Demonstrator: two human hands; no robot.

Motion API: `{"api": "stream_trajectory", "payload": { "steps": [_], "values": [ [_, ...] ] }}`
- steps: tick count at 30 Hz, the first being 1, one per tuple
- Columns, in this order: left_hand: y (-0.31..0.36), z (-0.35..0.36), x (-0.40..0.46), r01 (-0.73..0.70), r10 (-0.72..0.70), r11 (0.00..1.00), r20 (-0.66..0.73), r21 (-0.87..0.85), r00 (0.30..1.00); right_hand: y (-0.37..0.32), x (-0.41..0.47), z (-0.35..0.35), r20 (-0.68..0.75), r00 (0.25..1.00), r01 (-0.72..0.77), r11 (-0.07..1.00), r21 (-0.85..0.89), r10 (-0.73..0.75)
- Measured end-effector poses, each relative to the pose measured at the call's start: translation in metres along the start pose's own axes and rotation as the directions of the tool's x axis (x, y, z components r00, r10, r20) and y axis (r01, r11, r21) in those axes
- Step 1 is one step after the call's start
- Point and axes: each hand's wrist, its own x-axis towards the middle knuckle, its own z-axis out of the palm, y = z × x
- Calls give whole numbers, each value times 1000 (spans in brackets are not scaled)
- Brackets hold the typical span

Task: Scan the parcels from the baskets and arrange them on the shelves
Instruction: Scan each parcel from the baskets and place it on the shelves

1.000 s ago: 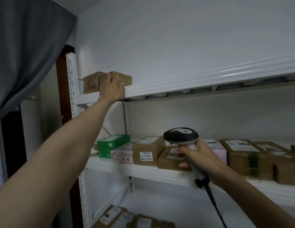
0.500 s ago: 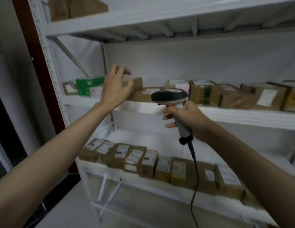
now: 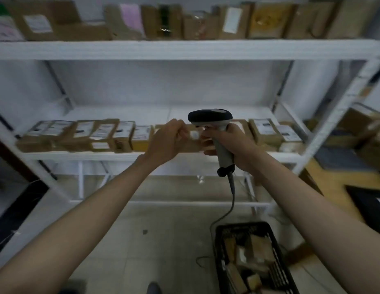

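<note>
- Both arms reach forward and slightly up from the bottom corners of the view, forearms bare, meeting in front of the lower shelf [image 3: 155, 156].
- The right hand [image 3: 237, 145] is wrapped round the grey handle of a barcode scanner [image 3: 214, 132], fingers curled tight on the grip. The scanner's dark head sits upright above the fist and its cable [image 3: 231, 200] hangs down toward the floor.
- The left hand [image 3: 165, 143] is level with the right, just beside the scanner, wrist bent a little, fingers curled in. It seems to be at the edge of a brown parcel [image 3: 193, 143] standing between the two hands, but the blur keeps me from telling whether it grips it or only touches it.
- That parcel stands in a row of parcels [image 3: 83, 134] lined up along the front of the lower shelf, labels facing up.
- More cardboard parcels [image 3: 206, 24] fill the upper shelf [image 3: 184, 49], side by side.
- On the floor at the lower right stands a black basket [image 3: 250, 259] with several small brown parcels lying loose inside it; the scanner's cable runs down just beside its near-left corner.
- Further boxes [image 3: 358, 128] are stacked past the right post of the rack.
</note>
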Motion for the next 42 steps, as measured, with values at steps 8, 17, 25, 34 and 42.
{"api": "stream_trajectory", "payload": {
  "steps": [8, 17, 25, 34, 42],
  "values": [
    [81, 141, -42, -16, 39, 998, 460, -54, 887, 99, -87, -108, -221, 937, -243, 960, 139, 269],
    [107, 257, -97, 54, 60, 992, 791, -117, 609, 204, -159, -154, -412, 738, -307, 810, 500, 534],
    [83, 372, -170, 64, 51, 995, 954, -73, 295, 329, -208, -164, -455, 466, -336, 628, 702, 759],
    [11, 501, -271, 63, -57, 997, 987, 48, 150, 507, -200, -127, -375, 299, -258, 453, 854, 877],
    [-51, 643, -306, -45, -76, 996, 992, 80, 98, 666, -171, -114, -307, 258, -237, 369, 899, 916]
  ]
}}
